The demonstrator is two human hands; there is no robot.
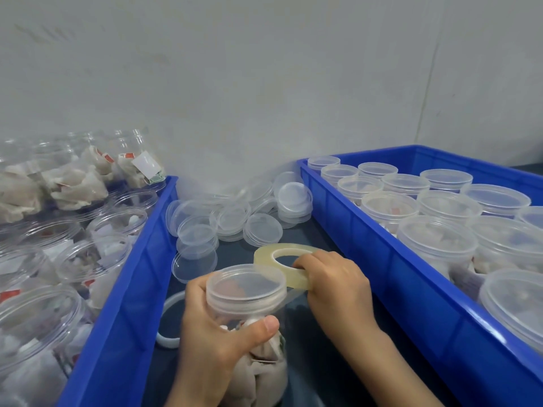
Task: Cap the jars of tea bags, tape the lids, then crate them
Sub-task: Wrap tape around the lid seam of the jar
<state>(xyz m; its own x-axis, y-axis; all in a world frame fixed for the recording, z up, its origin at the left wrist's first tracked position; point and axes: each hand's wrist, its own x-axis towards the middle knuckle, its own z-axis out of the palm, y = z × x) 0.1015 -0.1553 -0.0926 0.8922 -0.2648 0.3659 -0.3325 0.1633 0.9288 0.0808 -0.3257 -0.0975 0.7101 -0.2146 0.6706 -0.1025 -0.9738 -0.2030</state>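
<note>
Jar [252, 348]: low centre of the frame, upright, gripped in the left hand, with the right hand just beside its upper right edge.
Lid [245, 289]: seated on the jar's mouth; clear, round, shallow-rimmed plastic.
Tape roll [282, 259]: just behind and right of the lid, tilted, touching the lid's far edge; pale yellowish translucent ring with a wide hole.
Tape strip [289, 298]: a thin clear band running from the roll down along the right side of the lid's rim.
Left hand [211, 345]: wrapped round the jar below the lid, thumb across the front, fingers curled behind.
Right hand [335, 286]: curled on the tape roll, fingers hooked through its hole, palm down over the roll's right edge.
Tea bags [258, 368]: crumpled beige pouches packed inside the held jar, seen through its clear wall.
Loose lids [235, 212]: a jumbled heap of clear discs in the middle of the frame, above the hands, on the dark surface [235, 251].
White ring [167, 336]: on the dark surface, just left of the left hand, partly hidden behind it.
Right crate [382, 259]: blue ribbed plastic, right side of the frame, filled with capped jars [437, 245] standing in rows.
Left crate [126, 304]: blue plastic, left side of the frame, holding open jars [38, 324] of tea bags, some lying on top at upper left.
Wall [264, 69]: plain pale grey, matte, across the upper half.
</note>
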